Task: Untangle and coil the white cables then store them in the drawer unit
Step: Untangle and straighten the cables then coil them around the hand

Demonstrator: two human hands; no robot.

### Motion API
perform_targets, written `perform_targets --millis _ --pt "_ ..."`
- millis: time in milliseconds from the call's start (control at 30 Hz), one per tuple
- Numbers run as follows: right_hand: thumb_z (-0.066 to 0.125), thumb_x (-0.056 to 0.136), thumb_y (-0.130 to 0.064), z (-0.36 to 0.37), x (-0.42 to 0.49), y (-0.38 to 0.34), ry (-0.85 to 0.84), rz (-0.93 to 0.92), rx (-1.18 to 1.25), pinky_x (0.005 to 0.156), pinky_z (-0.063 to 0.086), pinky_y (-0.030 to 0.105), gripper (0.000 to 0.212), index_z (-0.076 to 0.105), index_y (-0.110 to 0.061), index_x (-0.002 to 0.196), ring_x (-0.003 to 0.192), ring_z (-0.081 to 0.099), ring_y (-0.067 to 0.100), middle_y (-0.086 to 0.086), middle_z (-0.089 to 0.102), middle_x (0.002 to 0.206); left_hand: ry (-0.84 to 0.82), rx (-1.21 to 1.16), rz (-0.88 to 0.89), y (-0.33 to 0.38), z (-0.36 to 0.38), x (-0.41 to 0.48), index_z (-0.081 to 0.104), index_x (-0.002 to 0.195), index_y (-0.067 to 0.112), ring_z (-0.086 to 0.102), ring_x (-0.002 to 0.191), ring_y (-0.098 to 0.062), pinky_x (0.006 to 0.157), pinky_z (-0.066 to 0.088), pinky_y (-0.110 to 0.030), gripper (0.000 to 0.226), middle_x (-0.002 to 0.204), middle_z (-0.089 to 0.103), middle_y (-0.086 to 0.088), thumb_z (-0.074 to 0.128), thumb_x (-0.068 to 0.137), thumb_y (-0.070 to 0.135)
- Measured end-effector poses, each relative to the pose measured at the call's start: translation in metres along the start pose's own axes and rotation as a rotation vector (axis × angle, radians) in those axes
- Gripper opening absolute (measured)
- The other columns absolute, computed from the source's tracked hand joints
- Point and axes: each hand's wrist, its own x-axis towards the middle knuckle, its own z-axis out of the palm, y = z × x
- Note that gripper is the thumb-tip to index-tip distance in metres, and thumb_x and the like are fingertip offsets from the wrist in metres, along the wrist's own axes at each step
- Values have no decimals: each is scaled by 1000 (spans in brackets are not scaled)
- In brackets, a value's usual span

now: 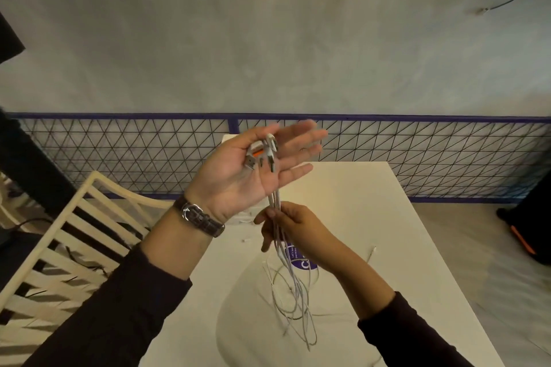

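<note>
Cradled plug ends [262, 153] on flat-fingered left hand [235, 179], pinched dangling white cables [290, 286] in right hand [295, 228], neither coiled nor stored yet.

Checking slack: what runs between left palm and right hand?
A straight stretch of white cables, from left hand down to right hand's pinch; head view.

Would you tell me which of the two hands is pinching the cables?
The right hand, the lower one, pinches the cables; the left hand lies open, palm up, plugs resting on it.
</note>
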Motion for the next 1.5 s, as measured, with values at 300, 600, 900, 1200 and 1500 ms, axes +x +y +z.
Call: perform_targets --millis 300,600,900,1200,1500 --pt "35 101 -22 2 -19 -2 50 -23 -25 45 32 15 27 58 -8 102 42 35 4 -3 45 54 188 176 199 27 -24 -1 71 102 15 48 128 -25 110 27 -42 36 135 53 -11 50 77 30" --pt "31 101 -18 -15 -35 -8 -209 53 160 53 44 20 31 54 -7 84 55 49 20 13 63 75 262 384 327 44 -35 -11 52 121 6 37 135 -14 103 38 -30 43 135 55 -1 45 84 26" --pt "43 98 -20 -29 -35 -7 10 176 -28 43 28 17 20 56 -15 84 46 36 12 -7 48 48 255 1370 159 11 -46 -5 56 109 45 -9 140 2 113 -6 -31 37 147 7 26 37 98 16" --pt "41 98 -16 -55 -33 -22 -144 353 -29 37 25 14 30 52 -14 70 38 29 4 -6 38 48 -199 2106 -167 -19 -61 -9 13 138 48 -42 120 8 89 -42 -16 55 143 -16 25 19 85 33" --pt "40 98 -21 -40 -39 -46 -296 446 -99 39 19 19 26 57 -7 85 45 22 10 3 32 56 -77 2162 -388 -43 -45 -13 -4 144 37 -54 92 -1 63 -46 -12 50 128 -27 14 20 101 36"
